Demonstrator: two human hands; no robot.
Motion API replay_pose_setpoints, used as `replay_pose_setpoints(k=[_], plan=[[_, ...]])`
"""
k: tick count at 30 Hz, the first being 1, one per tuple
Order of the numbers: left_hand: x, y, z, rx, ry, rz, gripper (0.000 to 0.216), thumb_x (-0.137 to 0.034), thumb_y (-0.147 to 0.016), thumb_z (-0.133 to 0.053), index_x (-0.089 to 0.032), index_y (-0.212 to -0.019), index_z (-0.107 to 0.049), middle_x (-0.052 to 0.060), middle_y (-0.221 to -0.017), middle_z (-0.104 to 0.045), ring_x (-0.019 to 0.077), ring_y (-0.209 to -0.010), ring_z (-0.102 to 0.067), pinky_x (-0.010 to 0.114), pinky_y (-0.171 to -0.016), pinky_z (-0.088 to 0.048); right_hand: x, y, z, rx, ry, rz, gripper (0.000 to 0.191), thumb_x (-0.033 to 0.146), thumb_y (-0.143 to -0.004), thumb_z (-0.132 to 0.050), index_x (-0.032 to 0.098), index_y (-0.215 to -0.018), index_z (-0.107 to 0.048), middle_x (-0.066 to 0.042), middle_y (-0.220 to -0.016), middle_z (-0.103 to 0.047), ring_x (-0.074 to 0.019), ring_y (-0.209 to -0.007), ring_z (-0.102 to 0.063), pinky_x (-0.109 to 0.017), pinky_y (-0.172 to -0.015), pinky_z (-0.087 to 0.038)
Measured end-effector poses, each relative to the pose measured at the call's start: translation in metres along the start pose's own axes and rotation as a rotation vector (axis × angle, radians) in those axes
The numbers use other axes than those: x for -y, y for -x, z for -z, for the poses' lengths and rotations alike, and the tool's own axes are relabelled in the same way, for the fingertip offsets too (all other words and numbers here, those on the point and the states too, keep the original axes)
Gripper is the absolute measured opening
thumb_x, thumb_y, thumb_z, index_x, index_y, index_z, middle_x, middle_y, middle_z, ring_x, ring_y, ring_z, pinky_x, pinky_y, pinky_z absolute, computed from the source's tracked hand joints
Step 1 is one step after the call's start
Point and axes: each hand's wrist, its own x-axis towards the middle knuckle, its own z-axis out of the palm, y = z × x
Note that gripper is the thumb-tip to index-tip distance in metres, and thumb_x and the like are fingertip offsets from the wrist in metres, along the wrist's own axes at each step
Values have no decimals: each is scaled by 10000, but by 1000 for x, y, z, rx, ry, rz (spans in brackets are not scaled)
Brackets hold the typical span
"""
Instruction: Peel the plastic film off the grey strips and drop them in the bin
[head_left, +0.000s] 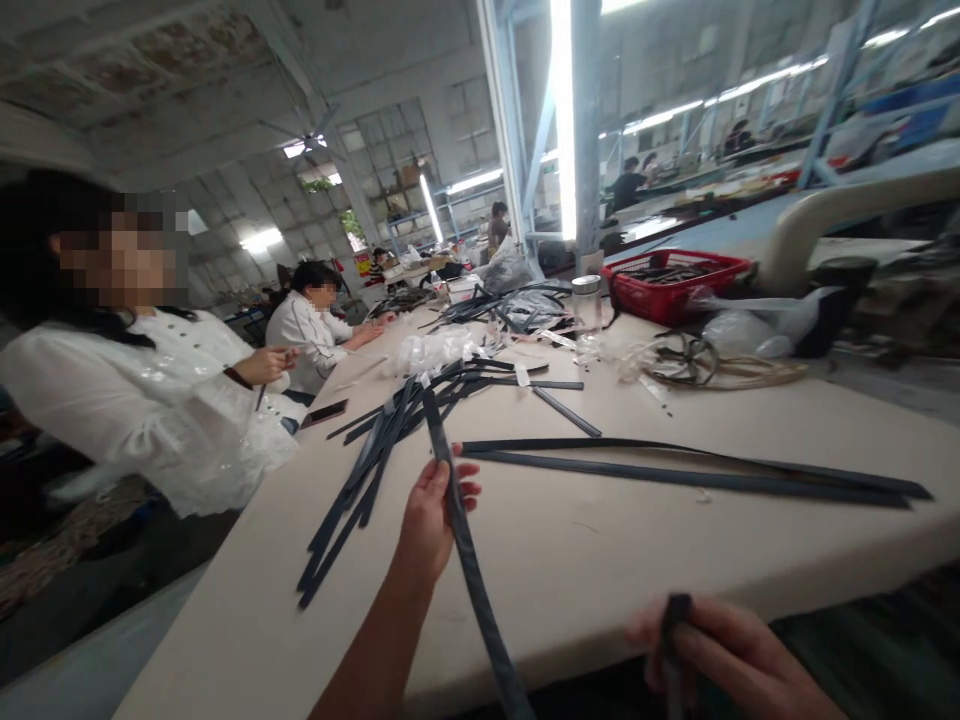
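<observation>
My left hand [436, 510] is above the table, its thumb pressing a long dark strip [469, 555] against the fingers. The strip runs from above the hand down past the table's near edge and out of the frame. Lower right, my right hand [727, 650] is closed on the end of a dark strip [675, 625], blurred by motion. Whether both hands hold the same strip, I cannot tell. Left of my left hand lies a loose pile of dark strips [375, 450]. To its right, a folded pair of long dark strips [675, 470] stretches across the table.
A pale table [570, 580] spans the view. Farther back are clear plastic bags [442, 345], a lidded jar [586, 303], a red basket [671, 285] and coiled cord [739, 370]. A phone [325, 412] lies at the left edge. Two co-workers in white [187, 400] sit along that side.
</observation>
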Motion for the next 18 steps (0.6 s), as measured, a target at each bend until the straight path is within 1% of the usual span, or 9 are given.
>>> replay_pose_setpoints(k=[1, 2, 4, 6, 7, 10, 12, 15, 18], plan=[[11, 10, -4, 73, -66, 7, 358, -336, -845, -701, -140, -1138, -637, 80, -872, -721, 137, -631, -654, 208, -546, -490, 13, -15, -4, -26, -20, 60, 420, 592, -893, -574, 222, -982, -752, -101, -804, -728, -233, -707, -668, -323, -610, -546], [21, 19, -7, 135, -115, 25, 393, -372, -836, -709, -135, -1141, -637, 86, -871, -719, 141, -638, -650, 212, -554, -483, 26, -30, -8, -54, -20, 130, 374, 555, -896, -599, 217, -932, -755, -117, -1038, -721, -249, -878, -664, -346, -729, -549], [37, 35, -12, 251, -197, 89, 413, -414, -860, -674, -129, -1156, -632, 95, -876, -716, 145, -649, -645, 224, -574, -472, 47, -58, -13, -43, -79, 267, 288, 495, -891, -649, 231, -920, -761, -91, -1354, -583, -286, -1177, -561, -412, -1000, -449], [47, 47, -16, 366, -272, 165, 411, -434, -889, -631, -119, -1153, -638, 100, -866, -714, 144, -644, -639, 231, -587, -460, 61, -80, -18, -2, -170, 323, 239, 462, -899, -655, 255, -949, -762, -44, -1450, -497, -285, -1285, -474, -430, -1089, -357], [50, 51, -19, 420, -311, 201, 405, -441, -897, -617, -112, -1132, -648, 104, -868, -715, 145, -645, -638, 235, -595, -457, 67, -88, -21, 18, -203, 329, 229, 453, -906, -648, 260, -959, -760, -36, -1439, -510, -277, -1269, -489, -429, -1083, -362], [53, 57, -27, 493, -380, 197, 416, -485, -899, -596, -112, -1072, -661, 114, -932, -712, 163, -706, -647, 253, -644, -469, 76, -101, -35, -6, -203, 356, 237, 442, -900, -652, 243, -968, -760, -45, -1235, -666, -243, -1119, -585, -375, -988, -440], [51, 56, -35, 477, -378, 97, 427, -502, -889, -603, -133, -1100, -642, 105, -990, -701, 187, -811, -646, 273, -720, -486, 80, -103, -45, -60, -156, 362, 270, 458, -883, -658, 230, -986, -761, -50, -1127, -704, -209, -937, -632, -305, -783, -515], [46, 53, -47, 434, -415, -78, 346, -429, -915, -590, -167, -1140, -612, 65, -975, -689, 186, -870, -618, 287, -804, -476, 82, -99, -60, -59, -98, 326, 303, 479, -885, -638, 232, -1006, -764, -64, -1162, -670, -146, -706, -591, -205, -454, -396], [40, 54, -53, 431, -532, -182, 251, -362, -971, -491, -165, -1050, -624, 47, -882, -682, 176, -814, -603, 290, -799, -460, 85, -92, -68, -25, -144, 297, 320, 496, -867, -656, 221, -981, -774, -79, -1168, -663, -73, -520, -477, -195, -381, -299]])
